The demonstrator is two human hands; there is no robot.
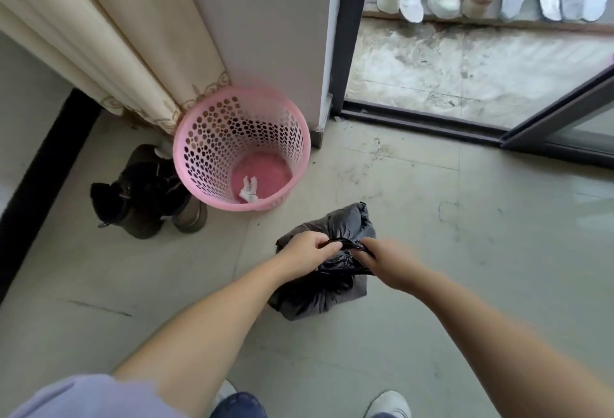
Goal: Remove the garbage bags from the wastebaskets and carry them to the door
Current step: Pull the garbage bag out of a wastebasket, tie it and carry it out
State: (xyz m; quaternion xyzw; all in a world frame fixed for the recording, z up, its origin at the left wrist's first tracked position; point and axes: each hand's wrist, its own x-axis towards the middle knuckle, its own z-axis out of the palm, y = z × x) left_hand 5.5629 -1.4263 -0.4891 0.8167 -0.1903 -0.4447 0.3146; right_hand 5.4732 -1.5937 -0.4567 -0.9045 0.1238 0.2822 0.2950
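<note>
black plastic, gathered at the top: the garbage bag [327, 271] sits on the tiled floor [465, 251] just near-right of the pink wastebasket [241, 148], already out of it. my left hand [307, 251] and right hand [382, 263] each pinch a bunch of the bag's mouth, fingers curled round the film, pulling the two ends toward each other. i judge this is the tying step; next i need to cinch the knot, then lift by it. a scrap of white paper [249, 189] lies in the basket's bottom. dark boots [146, 191] stand left of the basket. the sliding door track [422, 118] lies far right, with open floor between it and me.
</note>
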